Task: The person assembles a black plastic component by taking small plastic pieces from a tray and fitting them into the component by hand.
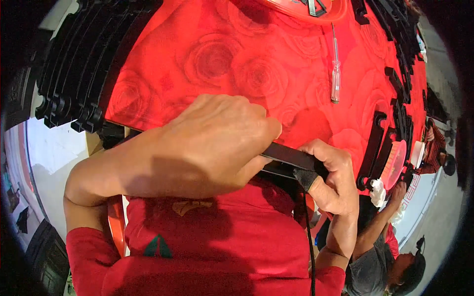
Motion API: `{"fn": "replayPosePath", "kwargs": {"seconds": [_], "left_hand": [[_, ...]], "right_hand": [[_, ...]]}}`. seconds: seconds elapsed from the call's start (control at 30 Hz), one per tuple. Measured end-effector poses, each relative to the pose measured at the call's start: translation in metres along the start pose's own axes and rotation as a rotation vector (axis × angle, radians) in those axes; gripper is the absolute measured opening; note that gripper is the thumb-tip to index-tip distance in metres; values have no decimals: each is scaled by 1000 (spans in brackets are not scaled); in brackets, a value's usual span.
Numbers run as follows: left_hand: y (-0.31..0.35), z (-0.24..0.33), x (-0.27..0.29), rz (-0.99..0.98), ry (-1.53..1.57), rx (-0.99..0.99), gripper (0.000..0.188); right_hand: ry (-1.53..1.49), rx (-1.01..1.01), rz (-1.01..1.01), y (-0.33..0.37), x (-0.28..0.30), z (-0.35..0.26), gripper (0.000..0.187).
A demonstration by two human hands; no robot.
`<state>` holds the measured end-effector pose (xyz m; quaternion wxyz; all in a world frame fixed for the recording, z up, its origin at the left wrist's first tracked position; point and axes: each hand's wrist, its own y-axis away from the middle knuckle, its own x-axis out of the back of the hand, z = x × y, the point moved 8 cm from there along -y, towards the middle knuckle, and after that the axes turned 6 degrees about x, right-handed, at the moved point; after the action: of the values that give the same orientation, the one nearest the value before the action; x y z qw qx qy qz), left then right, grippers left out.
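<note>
Red shirt (217, 241) nearest. Just ahead, black bar (292, 157) held in both hands: left hand (222, 140) curled tight on left end, right hand (338, 180) pinching right end, one digit black-capped. Beyond: rose-print red cloth (212, 61), clear-handled screwdriver (336, 81) on it, then orange-red tray (316, 19).

Shirt: red fabric T-shirt (222, 246), shadowed in places across the front.
Sleeves: short, same red; left sleeve (86, 251) ends above elbow, right sleeve (332, 281) partly cut off by lower edge.
Upper print: small yellowish-brown emblem (191, 206), detail unclear.
Lower print: dark green triangular mark (152, 248).
Left hand (222, 138): bare.
Right hand (341, 172): black, fuzzy-edged cloth thumb cover (305, 178), rest bare.
Cord: thin, black cable (310, 241), running down shirt front.
</note>
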<state>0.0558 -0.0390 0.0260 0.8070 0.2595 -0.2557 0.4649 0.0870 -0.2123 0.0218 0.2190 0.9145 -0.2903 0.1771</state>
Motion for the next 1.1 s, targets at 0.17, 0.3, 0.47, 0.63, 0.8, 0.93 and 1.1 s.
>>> {"fn": "replayPosePath", "kwargs": {"seconds": [0.17, 0.3, 0.47, 0.63, 0.8, 0.93, 1.1], "left_hand": [[-6, -1, -15, -125, 103, 50, 22], [-8, 4, -15, -93, 108, 28, 20], [-11, 8, -21, -181, 101, 66, 18], [-18, 15, -24, -94, 15, 19, 22], [-11, 16, 6, -143, -68, -29, 33], [-4, -5, -1, -289, 67, 47, 36], [-2, -6, -13, -242, 298, 36, 27]], "right_hand": [[11, -13, 45, 9, 1, 3, 28], [69, 35, 67, 10, 1, -1, 34], [102, 42, 80, 14, 2, 2, 34], [103, -26, 70, 12, 8, 7, 30], [83, -28, 112, 21, 20, 13, 29], [52, -42, 112, 18, 22, 4, 28], [230, 25, -155, 1, 10, -7, 29]]}}
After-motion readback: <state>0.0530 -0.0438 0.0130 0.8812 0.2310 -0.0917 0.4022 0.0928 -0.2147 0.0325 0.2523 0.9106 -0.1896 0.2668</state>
